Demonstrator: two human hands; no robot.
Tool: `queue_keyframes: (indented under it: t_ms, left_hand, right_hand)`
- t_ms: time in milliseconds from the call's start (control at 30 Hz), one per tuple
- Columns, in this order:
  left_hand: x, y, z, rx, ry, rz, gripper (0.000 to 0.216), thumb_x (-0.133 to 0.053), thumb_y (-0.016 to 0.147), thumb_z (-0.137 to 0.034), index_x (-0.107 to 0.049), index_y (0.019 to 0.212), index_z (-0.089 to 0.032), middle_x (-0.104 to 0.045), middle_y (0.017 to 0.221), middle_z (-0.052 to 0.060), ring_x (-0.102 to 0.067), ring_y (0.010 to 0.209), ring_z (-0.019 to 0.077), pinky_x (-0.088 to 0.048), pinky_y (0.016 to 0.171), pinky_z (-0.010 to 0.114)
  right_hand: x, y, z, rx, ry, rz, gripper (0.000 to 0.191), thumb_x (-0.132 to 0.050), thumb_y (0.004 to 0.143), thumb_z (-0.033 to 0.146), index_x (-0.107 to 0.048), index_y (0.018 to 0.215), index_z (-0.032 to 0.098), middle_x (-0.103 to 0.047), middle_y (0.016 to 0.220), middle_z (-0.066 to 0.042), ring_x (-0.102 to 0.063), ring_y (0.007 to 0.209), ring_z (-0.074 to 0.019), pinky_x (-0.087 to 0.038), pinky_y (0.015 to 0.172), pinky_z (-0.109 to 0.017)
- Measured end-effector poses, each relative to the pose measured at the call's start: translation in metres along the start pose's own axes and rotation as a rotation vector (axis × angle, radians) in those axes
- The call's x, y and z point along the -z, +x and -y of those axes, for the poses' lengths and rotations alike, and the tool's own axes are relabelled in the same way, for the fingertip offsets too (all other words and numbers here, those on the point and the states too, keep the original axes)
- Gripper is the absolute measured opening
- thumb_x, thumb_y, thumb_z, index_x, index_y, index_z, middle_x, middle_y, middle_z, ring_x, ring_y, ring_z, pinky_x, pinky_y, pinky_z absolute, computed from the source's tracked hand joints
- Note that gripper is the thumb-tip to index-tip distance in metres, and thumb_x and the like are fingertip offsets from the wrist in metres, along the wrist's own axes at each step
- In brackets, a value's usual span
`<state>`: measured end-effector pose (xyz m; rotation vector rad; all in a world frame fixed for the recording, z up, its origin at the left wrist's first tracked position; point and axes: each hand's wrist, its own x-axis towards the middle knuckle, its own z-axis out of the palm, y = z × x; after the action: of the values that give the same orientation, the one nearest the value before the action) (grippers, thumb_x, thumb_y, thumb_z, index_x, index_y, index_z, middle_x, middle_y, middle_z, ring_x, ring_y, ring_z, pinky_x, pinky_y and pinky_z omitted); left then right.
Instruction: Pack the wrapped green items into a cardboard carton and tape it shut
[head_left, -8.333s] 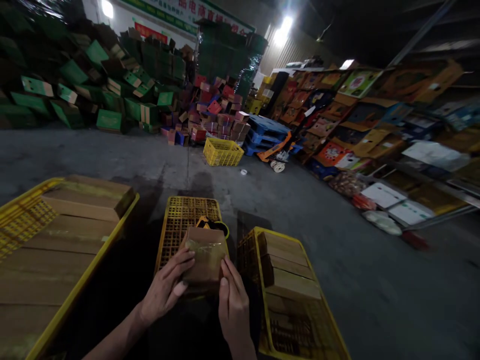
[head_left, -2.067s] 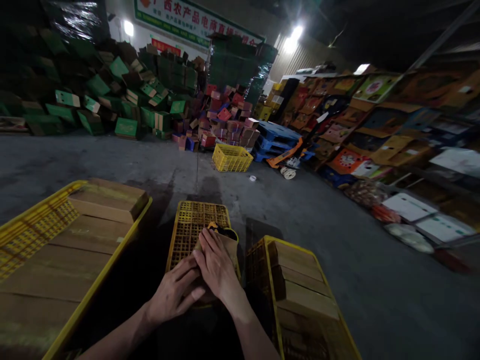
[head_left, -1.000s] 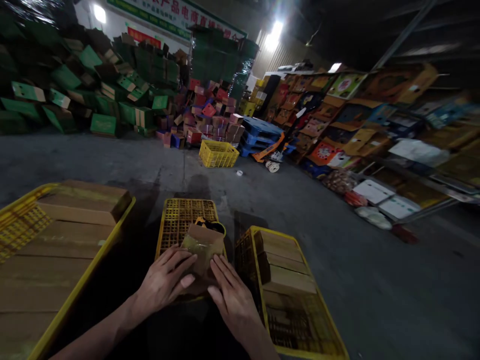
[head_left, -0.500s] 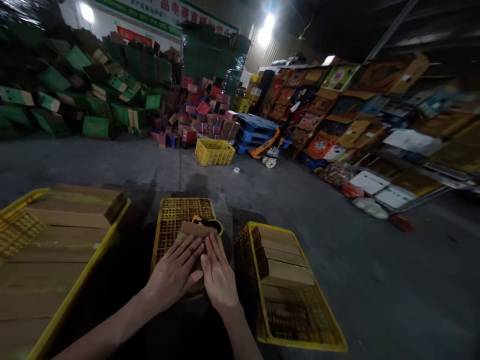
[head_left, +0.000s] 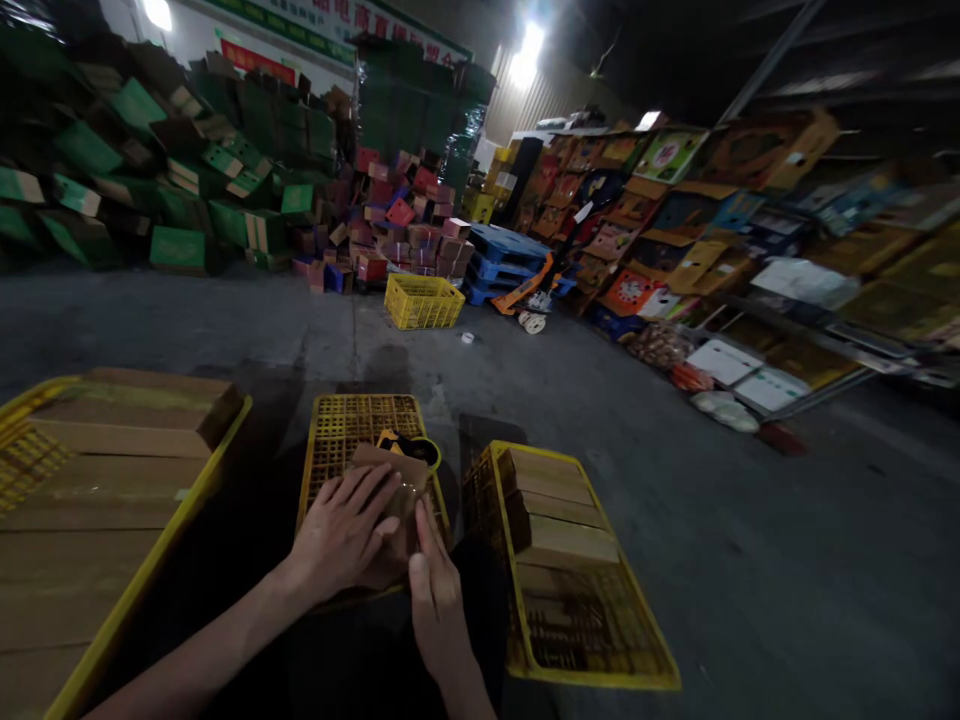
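Observation:
A small brown cardboard box with shiny tape on top rests on an upturned yellow crate in front of me. My left hand lies flat on the box's top, fingers spread. My right hand presses against the box's near right side with its fingers straight and together. Just behind the box sits a tape dispenser with a dark roll.
A yellow crate of flat brown cartons stands at my right, a larger one at my left. Across the grey concrete floor lie another yellow crate, blue pallets, a pallet jack and heaps of green, red and printed boxes.
My right hand slid off the box's top toward me, to its near right side. The left hand stayed flat on top. The view shifted slightly left.

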<state>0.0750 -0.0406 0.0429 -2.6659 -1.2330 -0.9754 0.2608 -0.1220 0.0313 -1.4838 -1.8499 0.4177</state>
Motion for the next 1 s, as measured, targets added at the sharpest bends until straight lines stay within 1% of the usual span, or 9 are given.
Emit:
queue_keyframes:
  t_ms: [233, 333, 433, 500, 567, 633, 733, 833, 1000]
  left_hand:
    - [0.03, -0.038, 0.049, 0.155, -0.033, 0.092, 0.058, -0.044, 0.104, -0.043, -0.034, 0.159, -0.03, -0.048, 0.157, 0.006, -0.044, 0.143, 0.0284, -0.043, 0.109, 0.045]
    - [0.038, -0.069, 0.074, 0.306, -0.105, 0.069, 0.059, -0.044, 0.103, -0.047, -0.035, 0.158, -0.028, -0.047, 0.158, 0.008, -0.041, 0.146, 0.0296, -0.036, 0.118, 0.051]
    - [0.043, -0.105, 0.099, 0.522, -0.217, 0.019, 0.063, -0.043, 0.102, -0.052, -0.035, 0.158, -0.024, -0.043, 0.161, 0.01, -0.039, 0.148, 0.0307, -0.032, 0.122, 0.054]
    - [0.045, -0.126, 0.112, 0.722, -0.287, 0.037, 0.068, -0.043, 0.101, -0.055, -0.035, 0.158, -0.02, -0.043, 0.16, 0.013, -0.04, 0.148, 0.0337, -0.033, 0.12, 0.058]
    - [0.048, -0.142, 0.12, 0.864, -0.361, 0.056, 0.071, -0.044, 0.099, -0.059, -0.037, 0.157, -0.019, -0.048, 0.156, 0.015, -0.043, 0.145, 0.0366, -0.036, 0.117, 0.061]
    - [0.052, -0.15, 0.123, 0.888, -0.427, 0.041, 0.074, -0.049, 0.097, -0.061, -0.037, 0.157, -0.02, -0.051, 0.154, 0.015, -0.045, 0.144, 0.0377, -0.038, 0.115, 0.061]
    - [0.057, -0.148, 0.116, 0.838, -0.482, 0.015, 0.079, -0.056, 0.094, -0.06, -0.033, 0.159, -0.02, -0.047, 0.157, 0.014, -0.041, 0.146, 0.0372, -0.039, 0.116, 0.058]
    - [0.055, -0.135, 0.104, 0.813, -0.564, -0.014, 0.079, -0.057, 0.095, -0.058, -0.033, 0.158, -0.019, -0.049, 0.155, 0.015, -0.044, 0.145, 0.0355, -0.042, 0.115, 0.052]
    - [0.006, -0.12, 0.082, 0.842, -0.904, -0.011, 0.083, -0.059, 0.094, -0.056, -0.025, 0.161, -0.018, -0.049, 0.154, 0.015, -0.05, 0.14, 0.0334, -0.042, 0.116, 0.05]
  right_hand:
    - [-0.055, 0.003, 0.022, 0.077, 0.032, 0.1, 0.067, -0.033, 0.108, 0.033, 0.004, 0.164, 0.027, -0.017, 0.169, -0.003, -0.025, 0.153, -0.0198, -0.039, 0.12, -0.038]
    - [-0.088, -0.004, -0.009, 0.059, 0.024, 0.155, 0.066, -0.037, 0.107, 0.033, -0.004, 0.164, 0.031, -0.023, 0.168, -0.004, -0.029, 0.152, -0.0201, -0.041, 0.118, -0.04]
    - [-0.12, -0.012, -0.053, -0.107, 0.02, 0.15, 0.06, -0.035, 0.107, 0.042, -0.016, 0.163, 0.03, -0.027, 0.166, -0.009, -0.027, 0.152, -0.0266, -0.039, 0.116, -0.055]
    - [-0.136, -0.015, -0.075, -0.209, 0.108, 0.115, 0.064, -0.033, 0.106, 0.052, -0.015, 0.163, 0.029, -0.03, 0.165, -0.012, -0.033, 0.15, -0.0273, -0.044, 0.112, -0.056]
    - [-0.147, -0.015, -0.081, -0.262, 0.299, 0.135, 0.067, -0.026, 0.106, 0.057, -0.008, 0.163, 0.027, -0.041, 0.16, -0.015, -0.048, 0.142, -0.0257, -0.054, 0.101, -0.052]
    - [-0.154, -0.014, -0.076, -0.31, 0.455, 0.156, 0.07, -0.026, 0.105, 0.06, -0.008, 0.163, 0.026, -0.05, 0.154, -0.015, -0.058, 0.134, -0.0247, -0.058, 0.094, -0.047]
    - [-0.154, -0.013, -0.064, -0.348, 0.515, 0.114, 0.073, -0.037, 0.102, 0.063, -0.022, 0.162, 0.026, -0.056, 0.149, -0.012, -0.06, 0.132, -0.025, -0.058, 0.095, -0.045]
    - [-0.135, -0.01, -0.064, -0.352, 0.495, 0.017, 0.072, -0.051, 0.098, 0.059, -0.031, 0.16, 0.027, -0.053, 0.151, -0.011, -0.057, 0.135, -0.0263, -0.057, 0.098, -0.047]
    - [-0.071, 0.006, -0.083, -0.418, 0.362, -0.017, 0.081, -0.056, 0.094, 0.06, -0.028, 0.161, 0.024, -0.041, 0.16, -0.01, -0.043, 0.146, -0.0278, -0.046, 0.111, -0.045]
